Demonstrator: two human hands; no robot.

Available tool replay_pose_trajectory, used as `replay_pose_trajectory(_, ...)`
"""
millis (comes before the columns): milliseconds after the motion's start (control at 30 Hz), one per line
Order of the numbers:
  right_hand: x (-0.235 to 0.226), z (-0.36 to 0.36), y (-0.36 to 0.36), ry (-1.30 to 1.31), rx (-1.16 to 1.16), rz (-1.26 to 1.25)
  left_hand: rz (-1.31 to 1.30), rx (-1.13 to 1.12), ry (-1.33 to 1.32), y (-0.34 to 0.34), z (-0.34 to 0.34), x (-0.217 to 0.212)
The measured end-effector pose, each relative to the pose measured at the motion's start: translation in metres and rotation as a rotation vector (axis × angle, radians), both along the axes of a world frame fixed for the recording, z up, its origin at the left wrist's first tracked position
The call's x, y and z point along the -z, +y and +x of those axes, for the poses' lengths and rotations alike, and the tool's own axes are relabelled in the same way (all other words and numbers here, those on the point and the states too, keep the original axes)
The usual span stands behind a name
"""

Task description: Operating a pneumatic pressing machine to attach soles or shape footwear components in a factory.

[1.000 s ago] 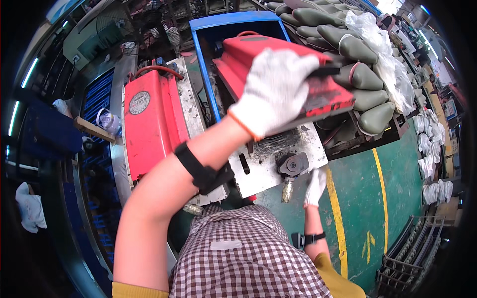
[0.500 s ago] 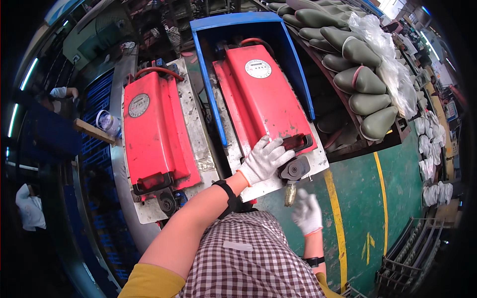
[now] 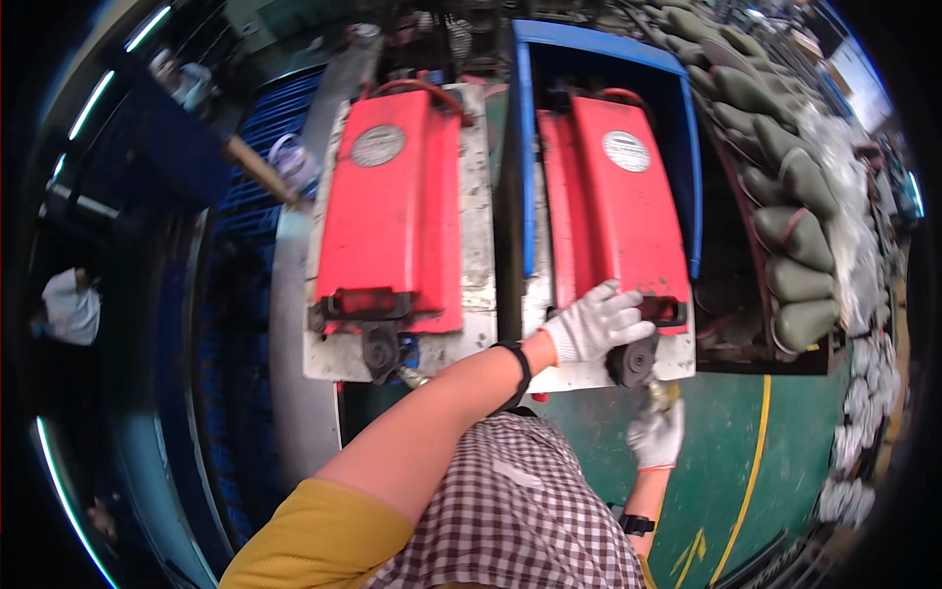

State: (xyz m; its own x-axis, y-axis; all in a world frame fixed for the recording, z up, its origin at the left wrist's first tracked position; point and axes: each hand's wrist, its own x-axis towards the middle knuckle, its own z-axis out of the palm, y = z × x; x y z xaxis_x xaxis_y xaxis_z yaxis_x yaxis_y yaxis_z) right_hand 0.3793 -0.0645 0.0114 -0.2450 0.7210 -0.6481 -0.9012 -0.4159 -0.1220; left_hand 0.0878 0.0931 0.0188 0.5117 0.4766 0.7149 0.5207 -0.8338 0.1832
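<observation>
My left hand (image 3: 601, 324), in a white knit glove, lies with its fingers stretched out on the lower end of the right red machine cover (image 3: 643, 216), beside its dark recessed handle (image 3: 667, 312). Just below the fingers is a round dark grey pivot (image 3: 633, 361). From it hangs a short brass-coloured lever (image 3: 663, 395). My right hand (image 3: 655, 440), also gloved, has its fingers round the lower part of this lever; the picture is somewhat blurred there. A second red machine cover (image 3: 392, 216) of the same kind stands to the left, with its own pivot (image 3: 381, 353) and lever.
A blue metal hood (image 3: 601, 41) frames the right machine. Olive-green boots (image 3: 803, 280) are stacked on a rack at right, beside clear plastic sheeting (image 3: 852, 231). A white bucket (image 3: 292, 162) stands at left. Another person (image 3: 71, 306) is at the far left. The green floor (image 3: 726, 422) has yellow lines.
The view has swung left, so the machines sit further right in it. My right hand has come from beside the lever to close on it. My left hand stays on the cover.
</observation>
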Motion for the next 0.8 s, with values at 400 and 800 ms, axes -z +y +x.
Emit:
replay_pose_trajectory(400,0.017,-0.089,-0.012,-0.401,-0.428,0.117,-0.494,-0.088,-0.249,-0.07,-0.133,-0.09)
replay_pose_trajectory(800,-0.029,-0.383,0.049,-0.875,-1.677,1.085,-0.886,-0.74,0.36,-0.13,-0.287,-0.108)
